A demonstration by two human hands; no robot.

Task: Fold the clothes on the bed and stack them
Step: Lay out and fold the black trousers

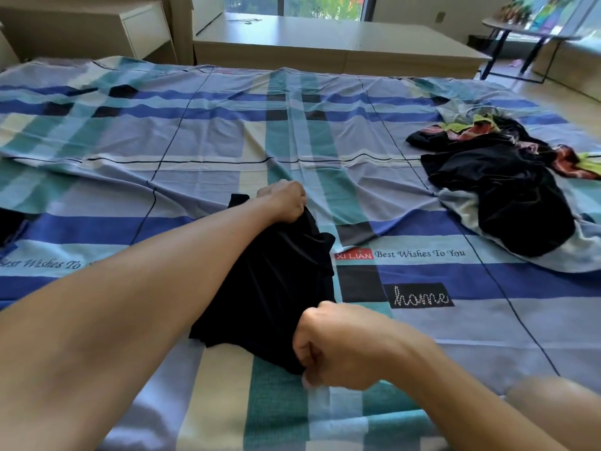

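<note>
On the near half of a bed covered by a blue, teal and cream plaid cotton sheet (227,141), a small black garment of thin, soft knit fabric (279,281) lies bunched between your two hands. Your left hand (286,200), reaching across from the lower left, is closed in a fist on the garment's far edge. Your right hand (335,346) is curled tight on its near edge, with the fingertips tucked under the cloth. The fabric sags and ripples between the two grips, so it looks light, limp and a little slick. It will not hold a crease by itself and is likely to slide or bunch if you pull from the middle. It will handle best held at its corners or along a hem, drawn flat against the sheet, with each fold pressed down by your palm. What kind of garment it is cannot be told from here. To your right, well apart from it, sits a loose heap of dark and brightly patterned clothes (500,196), not yet folded. A dark piece of cloth (9,222) shows at the left edge, mostly out of view. Beyond the bed stands a long, low pale wooden cabinet (325,37) under a window.
</note>
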